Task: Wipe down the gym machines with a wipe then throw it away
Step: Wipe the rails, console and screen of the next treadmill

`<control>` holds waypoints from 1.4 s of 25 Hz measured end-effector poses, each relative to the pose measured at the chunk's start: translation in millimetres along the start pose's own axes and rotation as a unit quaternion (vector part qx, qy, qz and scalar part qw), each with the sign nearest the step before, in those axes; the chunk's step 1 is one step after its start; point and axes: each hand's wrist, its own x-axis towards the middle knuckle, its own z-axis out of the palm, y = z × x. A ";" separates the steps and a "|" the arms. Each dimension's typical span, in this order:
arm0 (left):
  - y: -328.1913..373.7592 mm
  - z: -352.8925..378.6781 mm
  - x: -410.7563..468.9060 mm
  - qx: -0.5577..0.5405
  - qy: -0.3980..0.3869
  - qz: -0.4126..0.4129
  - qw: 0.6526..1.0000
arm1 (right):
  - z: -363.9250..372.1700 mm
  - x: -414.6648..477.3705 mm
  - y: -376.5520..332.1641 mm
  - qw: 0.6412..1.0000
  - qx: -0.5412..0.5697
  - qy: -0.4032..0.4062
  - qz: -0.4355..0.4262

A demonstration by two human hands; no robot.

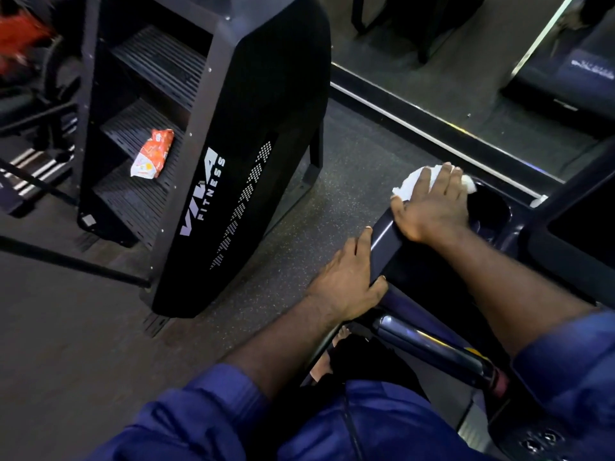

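The wipe (412, 181) is pressed under the right hand (432, 207) on the machine (539, 234) edge, beside the cup holder (489, 211). White shows beyond the fingers (446, 174) on both sides. These fingers are laid flat, close together. The left hand (346, 284) is clamped round the rail (382, 247), thumb opposing fingers. An orange packet (153, 154) is noted on a step (133, 128)

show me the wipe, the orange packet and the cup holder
wipe (411, 182), head view, bunched white part at its left end
orange packet (152, 154), head view, middle of the wrapper
cup holder (492, 207), head view, dark inner wall
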 end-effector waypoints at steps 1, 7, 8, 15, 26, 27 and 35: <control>-0.1 1.0 0.2 0.001 0.000 0.001 1.000 | -6.7 13.2 7.2 0.999 -0.023 0.000 0.028; 0.4 1.3 -0.1 0.004 0.007 -0.005 1.000 | -20.6 9.3 12.3 0.997 0.000 -0.035 0.066; 0.3 1.9 0.9 0.002 0.009 -0.005 1.000 | -8.5 -11.0 0.6 0.999 0.011 -0.030 0.016; 2.4 3.3 -1.8 0.007 0.022 -0.004 1.000 | -24.5 1.5 30.4 0.998 0.028 -0.031 0.036; 10.8 0.6 -1.2 0.008 0.027 -0.021 0.999 | 34.9 -53.6 16.2 0.991 0.070 0.058 -0.099; 9.4 2.5 -1.0 0.012 0.032 -0.017 0.999 | 34.4 -49.3 19.4 0.990 0.088 0.063 -0.086; 11.2 1.0 1.4 0.013 0.044 -0.024 0.999 | -5.3 -43.1 40.3 0.972 0.212 -0.079 0.065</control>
